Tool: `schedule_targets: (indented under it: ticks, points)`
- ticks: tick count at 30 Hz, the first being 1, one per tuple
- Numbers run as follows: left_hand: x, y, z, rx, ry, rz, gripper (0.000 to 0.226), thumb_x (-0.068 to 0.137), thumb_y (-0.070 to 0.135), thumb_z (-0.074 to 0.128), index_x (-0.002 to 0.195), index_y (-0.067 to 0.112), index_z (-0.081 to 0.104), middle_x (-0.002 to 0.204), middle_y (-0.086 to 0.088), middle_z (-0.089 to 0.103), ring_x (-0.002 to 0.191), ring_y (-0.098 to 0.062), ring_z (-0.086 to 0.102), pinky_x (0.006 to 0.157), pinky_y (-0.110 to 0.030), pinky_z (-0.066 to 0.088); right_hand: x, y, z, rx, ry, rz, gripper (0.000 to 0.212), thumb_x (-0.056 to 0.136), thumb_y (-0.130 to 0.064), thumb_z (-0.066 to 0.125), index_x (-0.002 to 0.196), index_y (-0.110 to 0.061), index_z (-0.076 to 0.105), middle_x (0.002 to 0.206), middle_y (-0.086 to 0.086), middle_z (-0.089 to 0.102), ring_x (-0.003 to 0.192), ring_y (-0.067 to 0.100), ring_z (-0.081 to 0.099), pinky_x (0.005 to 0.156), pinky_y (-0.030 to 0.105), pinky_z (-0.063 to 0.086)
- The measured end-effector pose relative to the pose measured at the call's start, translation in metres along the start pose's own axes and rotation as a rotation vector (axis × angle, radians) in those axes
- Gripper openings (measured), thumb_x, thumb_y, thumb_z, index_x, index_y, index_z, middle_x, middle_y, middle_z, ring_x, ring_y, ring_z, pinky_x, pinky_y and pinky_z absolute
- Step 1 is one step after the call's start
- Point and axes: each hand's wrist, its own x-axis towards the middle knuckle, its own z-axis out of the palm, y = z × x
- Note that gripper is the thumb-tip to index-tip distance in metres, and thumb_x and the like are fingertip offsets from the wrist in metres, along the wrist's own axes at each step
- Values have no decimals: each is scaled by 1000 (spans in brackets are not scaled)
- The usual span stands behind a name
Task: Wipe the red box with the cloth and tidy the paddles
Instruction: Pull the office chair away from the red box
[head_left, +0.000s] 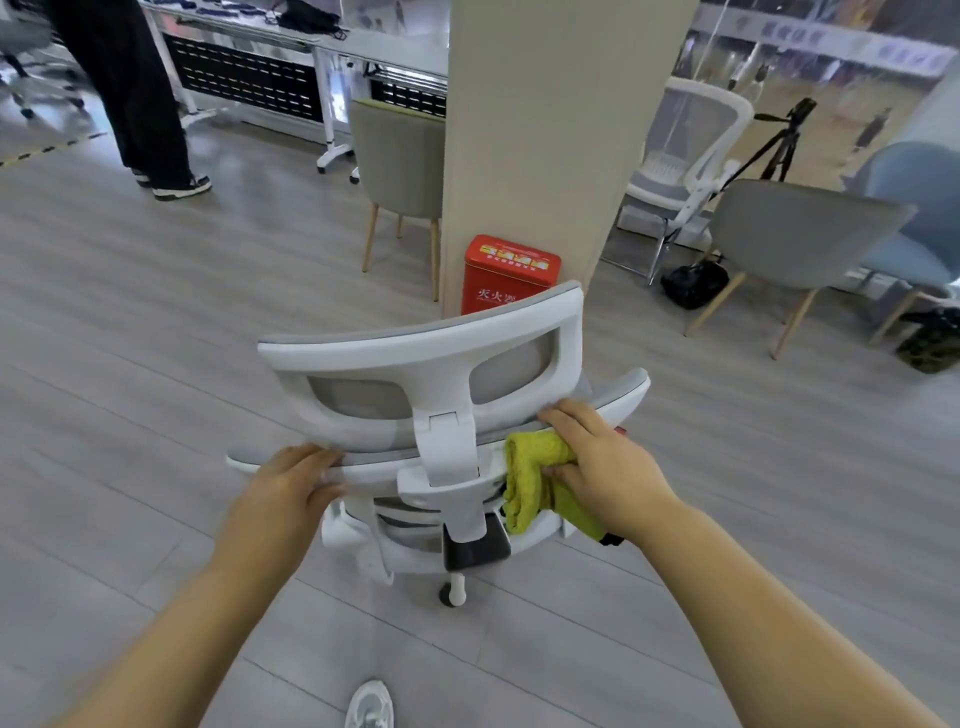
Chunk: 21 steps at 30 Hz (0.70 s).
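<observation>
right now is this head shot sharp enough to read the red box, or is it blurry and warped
Head view: the red box is soft, its print unreadable, its lower part hidden by the white chair; wide-angle bending curves the floor planks and tilts the pillar; the far background is smeared; light is even, with soft shadows; both hands and the yellow cloth look fairly crisp.
</observation>
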Motion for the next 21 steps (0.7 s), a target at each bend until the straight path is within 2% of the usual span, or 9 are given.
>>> schedule_targets:
  ticks: [7,10,17,21]
  points:
    - [-2,53,29,-60,-96,134,26,81,10,71,106,6,68,111,-8,66,97,-31,63,76,-30,42,-74,56,1,57,97,107,54,91,-35,56,141,-30,35,146,-18,26,117,17,50,80,32,47]
    - [5,78,44,-86,-130,180,26,84,14,68,109,11,67,114,-2,65,98,-27,62,77,-28,41,-101,77,2,69,147,165,53,91,-34,57,140,-28,39,145,-16,29,114,17,52,76,29,45]
    - [36,144,93,-140,-277,319,31,84,15,68,115,11,65,121,-3,62,107,-25,60,86,-26,42,-146,124,-7,78,236,373,52,91,-34,56,140,-25,41,145,-12,32,119,18,50,84,34,48]
    - [55,188,119,-145,-362,415,32,86,14,66,117,12,64,122,-3,61,108,-23,58,86,-20,35,-163,151,-13,73,270,483,50,91,-33,57,138,-23,42,143,-11,33,120,17,48,84,34,48]
